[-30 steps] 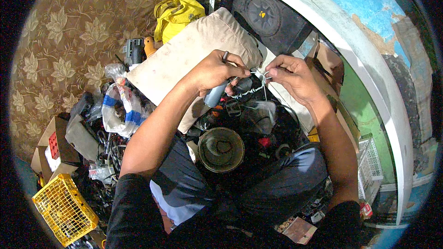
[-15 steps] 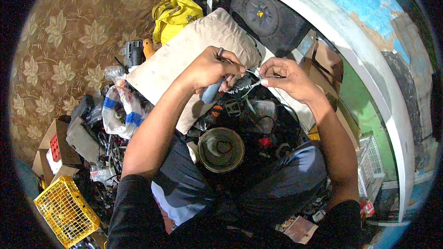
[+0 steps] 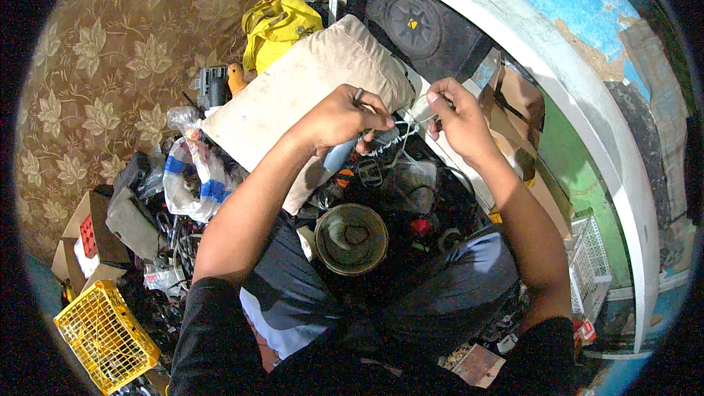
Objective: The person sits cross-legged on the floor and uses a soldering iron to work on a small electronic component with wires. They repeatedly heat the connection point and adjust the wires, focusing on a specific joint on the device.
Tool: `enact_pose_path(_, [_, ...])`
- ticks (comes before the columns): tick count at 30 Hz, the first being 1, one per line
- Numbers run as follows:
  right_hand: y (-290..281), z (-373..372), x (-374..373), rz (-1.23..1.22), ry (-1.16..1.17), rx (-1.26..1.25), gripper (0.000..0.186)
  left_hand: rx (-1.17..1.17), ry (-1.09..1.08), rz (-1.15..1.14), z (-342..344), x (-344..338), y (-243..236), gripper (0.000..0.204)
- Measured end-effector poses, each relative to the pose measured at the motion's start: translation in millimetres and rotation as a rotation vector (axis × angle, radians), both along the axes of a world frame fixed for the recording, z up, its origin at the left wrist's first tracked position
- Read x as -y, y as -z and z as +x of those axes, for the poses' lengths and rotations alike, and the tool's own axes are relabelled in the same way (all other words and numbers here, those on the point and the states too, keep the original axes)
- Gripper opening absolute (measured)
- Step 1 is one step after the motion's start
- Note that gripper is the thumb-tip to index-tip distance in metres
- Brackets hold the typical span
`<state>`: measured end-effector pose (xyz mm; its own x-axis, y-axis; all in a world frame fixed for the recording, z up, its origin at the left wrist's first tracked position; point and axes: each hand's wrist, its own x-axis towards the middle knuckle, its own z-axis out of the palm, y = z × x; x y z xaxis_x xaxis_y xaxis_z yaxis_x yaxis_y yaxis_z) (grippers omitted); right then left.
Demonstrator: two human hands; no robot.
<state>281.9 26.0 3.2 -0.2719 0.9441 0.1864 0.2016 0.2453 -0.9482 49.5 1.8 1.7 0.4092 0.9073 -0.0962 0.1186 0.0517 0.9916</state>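
Observation:
In front of me my left hand point(image 3: 353, 123) is closed around a tool with a blue-grey handle point(image 3: 339, 155). Its dark end sticks up past my fingers; the tool's kind is hidden by the grip. A thin pale cable point(image 3: 402, 149) hangs by my left fingertips, partly coiled. To the right, my right hand point(image 3: 460, 119) is raised, thumb and finger pinched at what looks like a strand of that cable. Below both hands, a round metal tin point(image 3: 351, 239) stands between my legs, with something curved inside.
A beige cushion point(image 3: 293, 95) lies beyond my left arm, a yellow bag point(image 3: 280, 26) behind it. Dark cables and parts surround the tin. A yellow basket point(image 3: 106, 337) and a cardboard box point(image 3: 110, 238) stand at left; a black speaker point(image 3: 414, 26) is at the back.
My right hand has moved up and to the right, away from my left hand, widening the gap between them. My left hand has shifted slightly down and right with the tool.

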Motion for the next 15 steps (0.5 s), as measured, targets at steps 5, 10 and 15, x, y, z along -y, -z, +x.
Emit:
enact_pose_path(5, [-8.2, 12.6, 0.5, -0.168, -0.249, 0.249, 0.024, -0.073, 0.006, 0.032, 0.3, 2.8, -8.1, 0.012])
enact_pose_path(10, [-15.5, 26.0, -2.1, -0.213, -0.319, -0.189, 0.028, -0.09, -0.016, 0.015, -8.8, -1.4, 0.9, 0.012])
enact_pose_path(15, [-35.7, 35.2, -5.9, -0.382, -0.581, -0.903, 0.045, -0.014, -0.038, -0.007, -4.8, -2.4, -5.5, 0.011])
